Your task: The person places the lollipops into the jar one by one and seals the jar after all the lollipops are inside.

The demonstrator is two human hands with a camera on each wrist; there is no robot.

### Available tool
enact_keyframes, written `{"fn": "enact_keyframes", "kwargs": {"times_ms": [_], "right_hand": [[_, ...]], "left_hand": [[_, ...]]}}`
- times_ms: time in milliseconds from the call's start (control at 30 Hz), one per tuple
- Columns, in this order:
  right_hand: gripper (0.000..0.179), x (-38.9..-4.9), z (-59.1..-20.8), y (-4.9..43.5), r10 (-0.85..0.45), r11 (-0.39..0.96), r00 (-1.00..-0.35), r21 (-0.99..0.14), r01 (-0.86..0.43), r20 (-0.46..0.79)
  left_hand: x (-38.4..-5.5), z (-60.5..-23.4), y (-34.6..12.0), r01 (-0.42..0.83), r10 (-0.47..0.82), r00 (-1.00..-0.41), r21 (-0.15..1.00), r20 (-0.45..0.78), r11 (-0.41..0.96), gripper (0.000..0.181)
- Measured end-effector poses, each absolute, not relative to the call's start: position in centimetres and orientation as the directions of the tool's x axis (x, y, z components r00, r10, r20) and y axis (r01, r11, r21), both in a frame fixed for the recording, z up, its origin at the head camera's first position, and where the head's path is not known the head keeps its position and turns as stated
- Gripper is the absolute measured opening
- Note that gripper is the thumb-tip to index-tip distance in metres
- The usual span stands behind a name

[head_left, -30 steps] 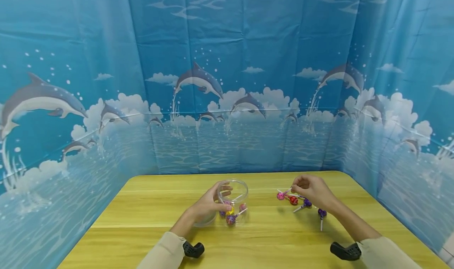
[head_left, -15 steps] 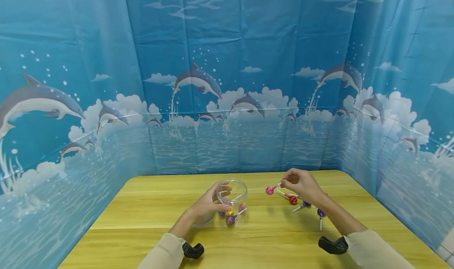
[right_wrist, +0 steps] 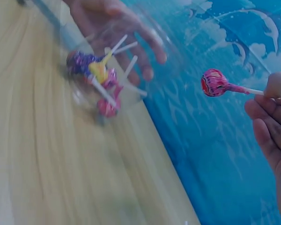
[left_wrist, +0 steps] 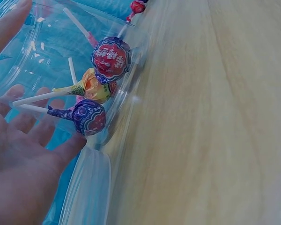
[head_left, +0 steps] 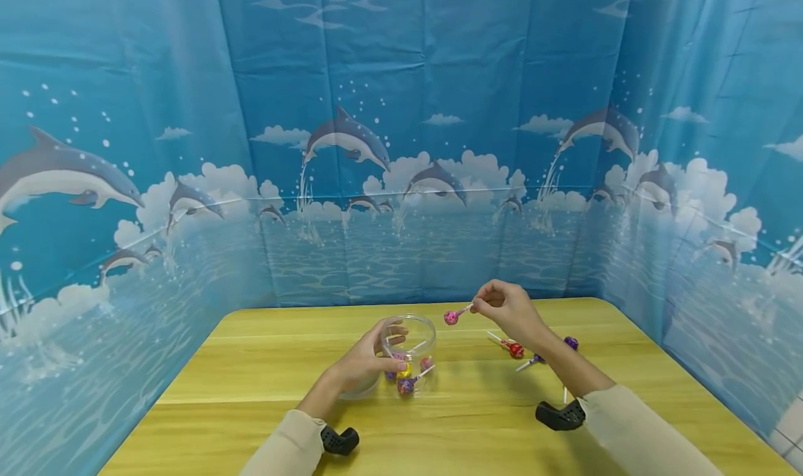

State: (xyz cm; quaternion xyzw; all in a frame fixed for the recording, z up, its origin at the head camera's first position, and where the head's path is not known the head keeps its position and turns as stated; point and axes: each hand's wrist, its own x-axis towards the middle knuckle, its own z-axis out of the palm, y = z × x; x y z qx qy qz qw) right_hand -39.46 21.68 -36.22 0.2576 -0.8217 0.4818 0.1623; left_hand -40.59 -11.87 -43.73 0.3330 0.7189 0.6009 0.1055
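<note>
My left hand [head_left: 359,366] holds a clear plastic jar [head_left: 429,347], thumb in front and fingers behind its wall. Inside lie several wrapped lollipops, among them a yellow one [left_wrist: 97,86], a purple one [left_wrist: 90,117], a purple-and-red one [left_wrist: 111,60] and a pink one [right_wrist: 107,107]. Between thumb and fingertips my right hand [head_left: 513,316] pinches the white stick of another pink lollipop [head_left: 451,318]. Its candy end points left, raised above the table and just right of the jar's open mouth. A clear round lid [left_wrist: 86,187] lies beside the jar, partly behind the left hand.
On the wooden table [head_left: 251,364], a red lollipop [head_left: 516,350] and purple ones [head_left: 571,342] lie to the right, some partly covered by the right forearm. A blue dolphin-print curtain [head_left: 351,260] hangs along the back and sides.
My right hand has lifted the pink lollipop off the group on the right and carried it left and upward toward the jar. The left hand and the jar stay in place.
</note>
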Motion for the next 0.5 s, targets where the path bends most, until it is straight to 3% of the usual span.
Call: {"fn": "enact_keyframes", "kwargs": {"times_ms": [267, 500], "right_hand": [[0.01, -40.4, -34.9, 17.4, -0.353, 0.353, -0.77, -0.687, -0.635, 0.531], [0.003, -40.9, -35.4, 12.8, -0.512, 0.39, -0.688, -0.575, -0.719, 0.514]], "left_hand": [[-40.8, -43.7, -12.0, 0.36, 0.604, -0.756, 0.931, 0.253, 0.061, 0.085], [-40.8, -43.8, -12.1, 0.324, 0.607, -0.763, 0.944, 0.221, 0.063, 0.083]]}}
